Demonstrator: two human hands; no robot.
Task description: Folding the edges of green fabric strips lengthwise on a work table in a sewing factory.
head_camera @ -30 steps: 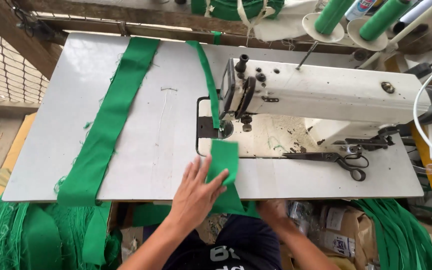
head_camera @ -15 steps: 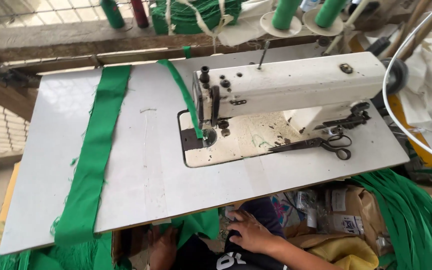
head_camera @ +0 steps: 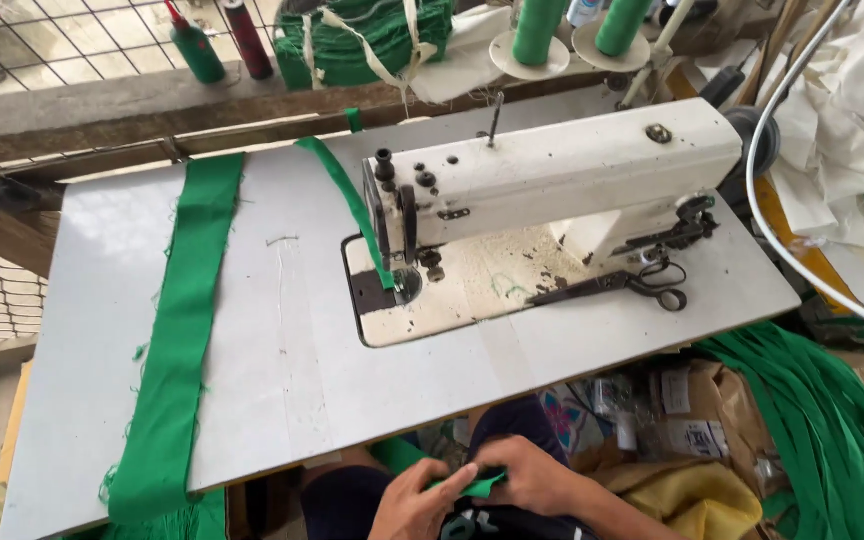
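Fingers of the left hand (head_camera: 414, 500) and the right hand (head_camera: 530, 476) are curled shut around a narrow green fabric piece (head_camera: 474, 487), pinching it between them just below the near edge of the white table (head_camera: 282, 370), in the person's lap. The piece shows only as a short green sliver between the two sets of knuckles; the rest is hidden by the hands.

Beyond that edge, the tabletop lies bare for a broad stretch up to the sewing machine (head_camera: 552, 170), which stands on the far right part of the table. A thin green strip (head_camera: 347, 205) runs from the far edge of the table down to the machine's needle area. Black scissors (head_camera: 617, 283) lie on the table just in front of the machine's base, to the right. Along the left part of the table a wide green band (head_camera: 184, 320) runs from far edge to near edge and hangs over it. Off the right edge of the table, a heap of green strips (head_camera: 822, 420) drapes downward.
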